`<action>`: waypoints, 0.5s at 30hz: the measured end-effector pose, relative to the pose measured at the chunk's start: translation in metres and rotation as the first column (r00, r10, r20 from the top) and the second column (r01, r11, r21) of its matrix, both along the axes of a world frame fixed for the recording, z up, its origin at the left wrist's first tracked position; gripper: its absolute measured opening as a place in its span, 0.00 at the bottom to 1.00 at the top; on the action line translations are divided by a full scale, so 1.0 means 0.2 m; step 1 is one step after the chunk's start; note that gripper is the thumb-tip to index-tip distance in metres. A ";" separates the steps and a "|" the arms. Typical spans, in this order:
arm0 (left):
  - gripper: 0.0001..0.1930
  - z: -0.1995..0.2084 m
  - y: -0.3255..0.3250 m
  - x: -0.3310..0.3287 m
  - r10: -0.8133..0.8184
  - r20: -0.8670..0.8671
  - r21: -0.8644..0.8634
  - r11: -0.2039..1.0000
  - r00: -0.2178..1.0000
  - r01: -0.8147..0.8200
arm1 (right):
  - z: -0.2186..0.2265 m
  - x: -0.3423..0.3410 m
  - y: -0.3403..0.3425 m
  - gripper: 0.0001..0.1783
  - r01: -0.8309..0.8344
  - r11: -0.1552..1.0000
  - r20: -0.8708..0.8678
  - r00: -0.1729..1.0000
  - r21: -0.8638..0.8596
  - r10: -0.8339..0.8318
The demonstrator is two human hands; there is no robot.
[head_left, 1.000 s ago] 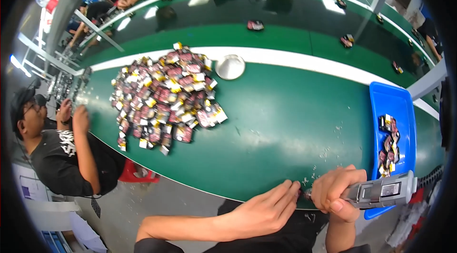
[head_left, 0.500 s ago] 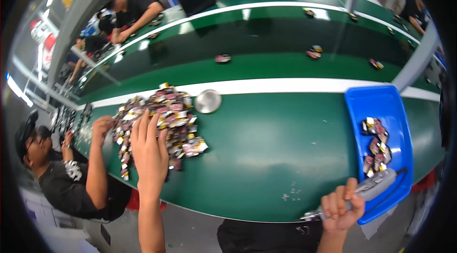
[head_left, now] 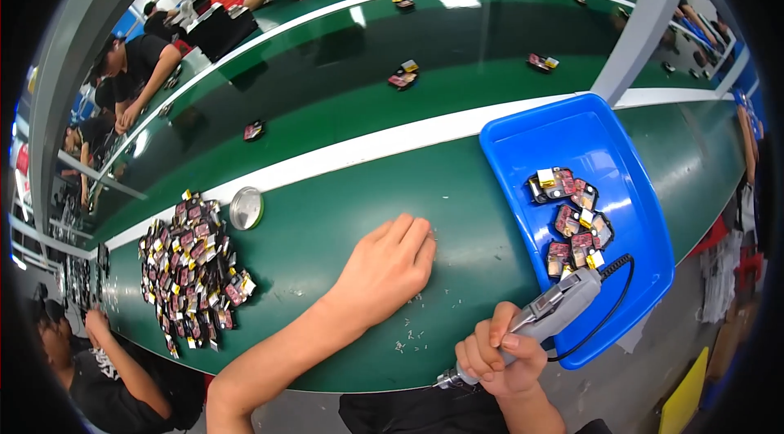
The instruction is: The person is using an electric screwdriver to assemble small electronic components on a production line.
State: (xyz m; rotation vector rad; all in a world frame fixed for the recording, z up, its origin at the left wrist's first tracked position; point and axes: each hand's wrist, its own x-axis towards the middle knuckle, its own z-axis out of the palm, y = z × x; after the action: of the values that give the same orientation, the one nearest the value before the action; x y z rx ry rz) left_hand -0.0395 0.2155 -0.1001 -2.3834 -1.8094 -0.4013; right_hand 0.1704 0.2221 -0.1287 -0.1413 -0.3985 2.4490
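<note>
our left hand (head_left: 384,271) lies open on the green table (head_left: 327,222); our right hand (head_left: 498,356) grips the electric screwdriver (head_left: 547,316), best kept upright.

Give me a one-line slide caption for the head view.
Left hand flat on green table; right hand holds grey electric screwdriver beside blue plastic tray.

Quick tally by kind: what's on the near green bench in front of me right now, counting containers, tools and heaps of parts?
Blue tray: 1
Grey power screwdriver, in the right hand: 1
Round metal tin: 1
Heaps of small red-and-black parts: 2, a big pile left of the left hand, a small cluster in the tray
Total: 5
</note>
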 end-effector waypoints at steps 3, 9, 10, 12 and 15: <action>0.07 -0.01 0.00 -0.01 -0.046 -0.169 0.032 0.998 0.985 0.052 | 0.02 0.00 -0.01 0.06 0.012 1.000 0.069 0.998 -0.025 -0.011; 0.06 0.07 -0.15 -0.07 0.246 0.340 -0.075 0.969 0.908 -0.234 | 0.01 0.04 0.01 0.06 0.010 0.999 0.071 0.997 -0.031 -0.008; 0.07 0.07 -0.22 -0.07 0.315 0.427 -0.150 0.949 0.848 -0.277 | 0.00 0.05 0.01 0.06 0.017 0.999 0.068 0.998 -0.030 -0.015; 0.05 0.09 -0.41 -0.03 0.384 0.498 -0.138 0.920 0.777 -0.366 | 0.01 0.01 0.00 0.06 -0.004 1.000 0.060 0.998 -0.030 0.006; 0.05 0.07 -0.57 0.06 0.408 0.639 -0.133 0.893 0.652 -0.429 | 0.02 -0.02 -0.01 0.05 0.022 1.000 0.041 0.999 -0.009 -0.022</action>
State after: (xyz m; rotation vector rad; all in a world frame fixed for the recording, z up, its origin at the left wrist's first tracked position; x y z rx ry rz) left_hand -0.0276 0.1024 -0.0859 -1.7961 -2.5179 -1.3177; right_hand 0.1655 0.2210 -0.1249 -0.1990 -0.4018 2.4296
